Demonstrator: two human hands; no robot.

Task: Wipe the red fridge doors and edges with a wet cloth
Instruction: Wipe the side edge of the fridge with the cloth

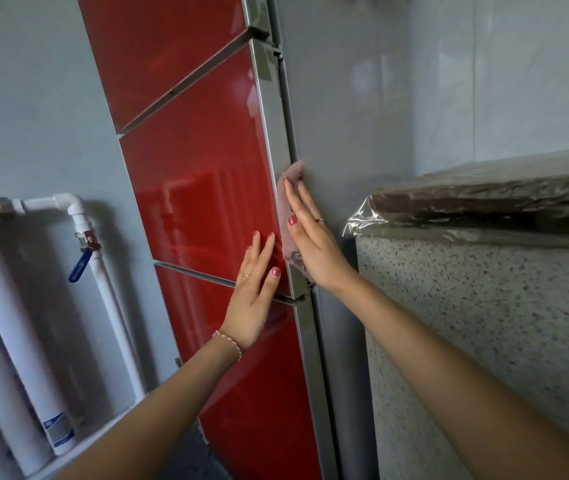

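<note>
The red fridge [200, 174] stands tall in the middle, with three glossy red doors and a silver edge strip [277, 133] down its right corner. A pink cloth [290, 216] lies against that silver edge and the grey side panel [338, 116]. My right hand [310, 240] presses the cloth flat with straight fingers. My left hand [255, 289] rests flat on the red front, its fingers on the middle door and its palm across the seam to the lower door.
White water pipes [6, 278] with a blue-handled valve [80, 266] run along the wall at the left. A speckled stone counter [483, 306] with a plastic-wrapped top edge [449, 199] stands close at the right of the fridge. Grey tiled walls stand behind.
</note>
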